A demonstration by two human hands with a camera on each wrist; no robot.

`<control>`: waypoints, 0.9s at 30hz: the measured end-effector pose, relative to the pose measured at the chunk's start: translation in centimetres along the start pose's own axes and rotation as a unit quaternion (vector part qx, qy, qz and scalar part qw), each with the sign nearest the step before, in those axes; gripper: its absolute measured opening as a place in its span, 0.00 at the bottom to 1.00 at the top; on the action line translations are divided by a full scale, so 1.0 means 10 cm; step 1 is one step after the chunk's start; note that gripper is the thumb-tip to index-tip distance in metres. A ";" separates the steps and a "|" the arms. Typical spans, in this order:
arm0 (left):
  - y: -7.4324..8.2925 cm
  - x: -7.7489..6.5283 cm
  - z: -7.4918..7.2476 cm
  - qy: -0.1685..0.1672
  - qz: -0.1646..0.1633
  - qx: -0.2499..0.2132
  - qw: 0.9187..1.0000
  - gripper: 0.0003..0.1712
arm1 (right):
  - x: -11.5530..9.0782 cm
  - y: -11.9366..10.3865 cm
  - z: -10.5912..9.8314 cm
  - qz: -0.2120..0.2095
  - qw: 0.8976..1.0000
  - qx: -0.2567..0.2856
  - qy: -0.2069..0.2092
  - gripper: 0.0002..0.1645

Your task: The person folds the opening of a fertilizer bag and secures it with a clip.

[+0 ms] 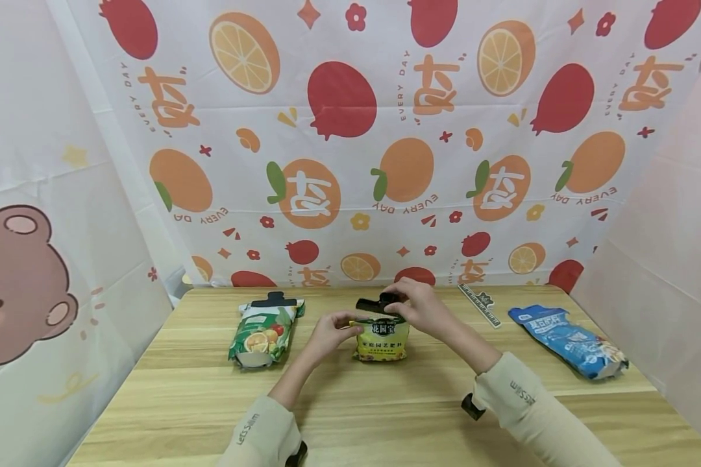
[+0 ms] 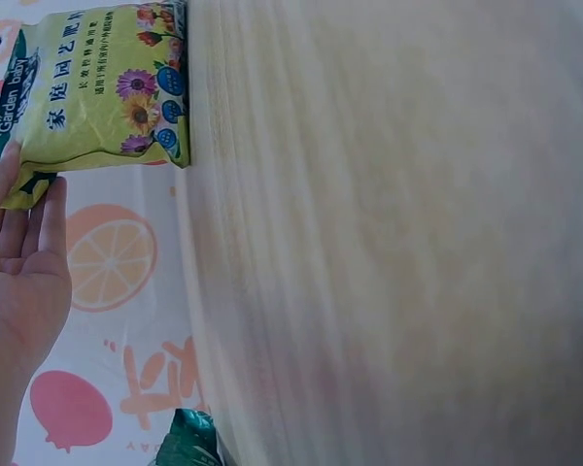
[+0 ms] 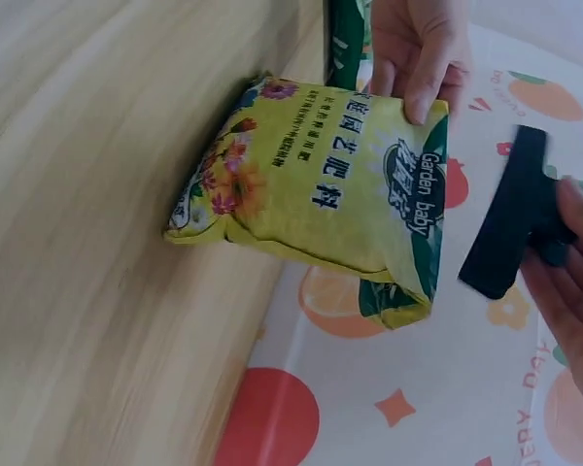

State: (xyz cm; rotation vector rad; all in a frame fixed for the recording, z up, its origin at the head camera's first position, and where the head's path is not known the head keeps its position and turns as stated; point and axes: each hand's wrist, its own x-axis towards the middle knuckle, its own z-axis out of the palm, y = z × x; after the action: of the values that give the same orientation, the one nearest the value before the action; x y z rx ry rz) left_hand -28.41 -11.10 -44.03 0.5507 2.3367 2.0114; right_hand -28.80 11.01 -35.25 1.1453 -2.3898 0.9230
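A yellow fertilizer bag [image 1: 381, 342] with a dark green top band stands upright on the table in front of me. My left hand [image 1: 334, 335] pinches its upper left corner between thumb and fingers, as the left wrist view of the bag [image 2: 107, 92] also shows. Just above the bag's top edge, my right hand [image 1: 416, 307] grips a black bag clip [image 3: 513, 218] by its handles. In the right wrist view a gap separates the clip from the bag's top. Whether the clip's jaws are parted cannot be told.
On the left lies a green bag [image 1: 263, 337] with another black clip [image 1: 276, 299] across its top. A blue bag [image 1: 569, 340] lies on the right of the wooden table [image 1: 385, 421], near a decorated ruler [image 1: 480, 305]. Behind hangs a fruit-print curtain [image 1: 339, 149].
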 end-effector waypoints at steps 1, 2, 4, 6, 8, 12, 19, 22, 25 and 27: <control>0.00 0.00 0.00 -0.002 0.005 0.000 1.000 0.15 | 0.00 0.00 0.00 0.008 1.000 0.016 0.019 0.13; 0.01 0.00 0.00 -0.003 0.007 -0.002 1.000 0.15 | 0.00 -0.01 0.01 0.017 0.999 0.034 0.038 0.13; 0.01 -0.01 0.00 -0.002 0.007 -0.002 1.000 0.14 | 0.00 0.00 0.02 0.038 0.995 0.067 0.070 0.12; 0.01 -0.01 0.00 0.000 0.006 -0.001 1.000 0.14 | -0.01 0.01 0.04 0.058 0.989 0.099 0.091 0.11; 0.02 -0.01 0.00 0.002 0.002 -0.002 1.000 0.14 | -0.03 0.03 0.07 0.073 0.985 0.119 0.105 0.10; 0.02 -0.02 0.01 0.001 0.003 -0.002 1.000 0.15 | -0.06 0.08 0.12 0.090 0.981 0.129 0.112 0.11; 0.03 -0.03 0.02 0.001 0.009 0.000 1.000 0.14 | -0.10 0.13 0.18 0.092 0.982 0.122 0.113 0.11; 0.03 -0.02 0.02 0.002 0.006 0.003 1.000 0.14 | -0.10 0.16 0.18 0.091 0.982 0.123 0.112 0.11; 0.03 -0.02 0.02 0.001 0.001 0.003 1.000 0.14 | -0.11 0.17 0.18 0.089 0.983 0.124 0.104 0.11; 0.02 -0.02 0.02 0.001 0.002 0.004 1.000 0.14 | -0.11 0.17 0.18 0.088 0.984 0.121 0.096 0.11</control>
State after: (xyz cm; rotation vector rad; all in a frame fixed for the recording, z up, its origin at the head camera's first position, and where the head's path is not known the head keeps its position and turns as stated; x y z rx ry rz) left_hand -28.15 -10.95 -43.91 0.5560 2.3470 2.0059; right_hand -29.49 11.27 -37.88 0.8861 -2.2953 1.3472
